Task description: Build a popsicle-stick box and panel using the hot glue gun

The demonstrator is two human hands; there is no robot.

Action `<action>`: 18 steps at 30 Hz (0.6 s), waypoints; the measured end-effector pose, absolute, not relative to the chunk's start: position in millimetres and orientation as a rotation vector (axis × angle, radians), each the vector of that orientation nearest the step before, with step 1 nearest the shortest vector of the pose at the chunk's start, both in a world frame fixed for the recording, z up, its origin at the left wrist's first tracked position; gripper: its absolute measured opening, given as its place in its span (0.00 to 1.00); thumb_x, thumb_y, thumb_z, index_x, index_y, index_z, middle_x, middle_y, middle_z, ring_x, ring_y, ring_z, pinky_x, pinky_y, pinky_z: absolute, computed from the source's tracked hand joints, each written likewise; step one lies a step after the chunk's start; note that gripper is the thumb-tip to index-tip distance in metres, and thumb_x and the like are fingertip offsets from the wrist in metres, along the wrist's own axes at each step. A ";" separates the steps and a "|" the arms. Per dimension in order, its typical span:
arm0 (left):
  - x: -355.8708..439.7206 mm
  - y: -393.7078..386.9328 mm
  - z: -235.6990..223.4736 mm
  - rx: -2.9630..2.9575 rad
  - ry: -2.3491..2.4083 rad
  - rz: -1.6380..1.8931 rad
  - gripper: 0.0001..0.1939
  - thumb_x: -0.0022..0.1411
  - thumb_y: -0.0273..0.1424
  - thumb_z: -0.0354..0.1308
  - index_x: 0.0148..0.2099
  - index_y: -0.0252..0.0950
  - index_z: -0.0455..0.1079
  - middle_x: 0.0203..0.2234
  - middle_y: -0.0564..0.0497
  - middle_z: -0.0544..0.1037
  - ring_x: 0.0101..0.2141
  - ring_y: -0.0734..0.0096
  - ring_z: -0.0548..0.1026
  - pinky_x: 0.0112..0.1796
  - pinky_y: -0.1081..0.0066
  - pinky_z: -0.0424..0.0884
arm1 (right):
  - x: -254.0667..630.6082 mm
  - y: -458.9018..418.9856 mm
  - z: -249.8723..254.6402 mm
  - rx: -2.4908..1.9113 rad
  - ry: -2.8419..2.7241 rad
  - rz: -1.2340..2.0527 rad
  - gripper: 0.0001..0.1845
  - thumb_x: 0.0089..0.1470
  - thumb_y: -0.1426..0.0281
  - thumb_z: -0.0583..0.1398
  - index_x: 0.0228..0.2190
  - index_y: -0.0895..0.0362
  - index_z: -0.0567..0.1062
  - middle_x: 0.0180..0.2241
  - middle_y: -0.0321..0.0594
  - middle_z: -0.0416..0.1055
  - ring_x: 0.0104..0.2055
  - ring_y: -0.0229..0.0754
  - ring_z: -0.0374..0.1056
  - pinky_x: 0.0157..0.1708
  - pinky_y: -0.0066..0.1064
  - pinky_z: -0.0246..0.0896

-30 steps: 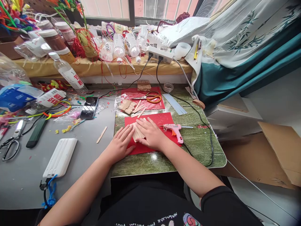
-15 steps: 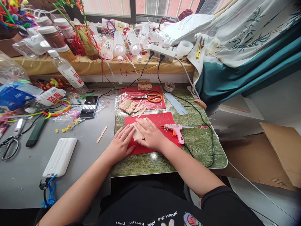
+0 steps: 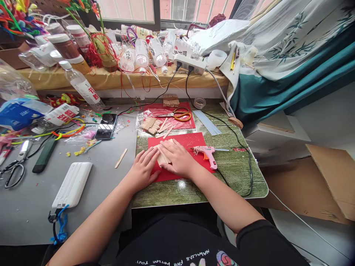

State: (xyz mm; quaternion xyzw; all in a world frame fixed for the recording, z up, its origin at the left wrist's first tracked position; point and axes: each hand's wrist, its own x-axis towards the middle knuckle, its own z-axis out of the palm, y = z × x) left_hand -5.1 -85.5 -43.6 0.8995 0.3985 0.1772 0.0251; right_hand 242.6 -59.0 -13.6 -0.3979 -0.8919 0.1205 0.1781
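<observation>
My left hand (image 3: 142, 168) lies flat with fingers stretched out, its fingertips on the left edge of several wooden craft sticks (image 3: 163, 156) laid side by side. My right hand (image 3: 179, 158) rests flat across the same sticks from the right, fingers extended and covering much of them. Beneath both hands is a sheet of red paper (image 3: 195, 140). To the right of my right hand, a pink glue gun (image 3: 207, 152) lies on its side, with a clear glue stick out of its back. How the sticks are joined is hidden.
Scissors (image 3: 181, 114), a bundle of craft sticks (image 3: 151, 125) and clear glue sticks (image 3: 207, 122) lie beyond my hands. A single stick (image 3: 121, 158), a phone (image 3: 105, 126) and a white power bank (image 3: 72, 184) are at left. A black cord (image 3: 244, 144) loops at right.
Both hands stay flat on the craft sticks in the same place. Only the camera view has shifted very slightly.
</observation>
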 end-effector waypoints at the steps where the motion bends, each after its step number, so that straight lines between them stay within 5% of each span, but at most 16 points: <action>1: -5.3 -85.8 -44.1 2.783 1.227 0.559 0.47 0.71 0.37 0.58 0.81 0.42 0.35 0.75 0.40 0.57 0.73 0.47 0.57 0.71 0.46 0.53 | 247.6 -58.1 -14.8 -1.146 -2.492 0.342 0.41 0.69 0.48 0.56 0.71 0.62 0.62 0.73 0.53 0.56 0.76 0.57 0.50 0.77 0.54 0.38; 8: -10.8 -86.2 -41.2 2.615 1.270 0.658 0.49 0.70 0.43 0.61 0.81 0.44 0.36 0.76 0.37 0.53 0.73 0.42 0.56 0.68 0.43 0.59 | 271.5 -61.4 -25.4 -1.223 -2.341 0.480 0.42 0.69 0.46 0.54 0.74 0.56 0.56 0.74 0.52 0.54 0.77 0.58 0.49 0.75 0.58 0.45; 13: -9.8 -84.3 -38.9 2.340 1.386 0.715 0.62 0.60 0.54 0.69 0.80 0.42 0.35 0.75 0.36 0.52 0.73 0.39 0.55 0.69 0.41 0.60 | 272.1 -80.3 -27.4 -1.294 -2.140 0.632 0.42 0.69 0.47 0.56 0.74 0.54 0.56 0.76 0.51 0.49 0.77 0.56 0.47 0.74 0.55 0.49; 18: 0.9 -81.9 -46.9 2.200 1.388 0.720 0.60 0.60 0.49 0.70 0.80 0.41 0.36 0.73 0.34 0.57 0.71 0.41 0.61 0.67 0.44 0.65 | 273.3 -84.7 -36.1 -1.276 -2.040 0.748 0.39 0.69 0.50 0.57 0.72 0.53 0.60 0.73 0.52 0.57 0.75 0.56 0.53 0.73 0.56 0.52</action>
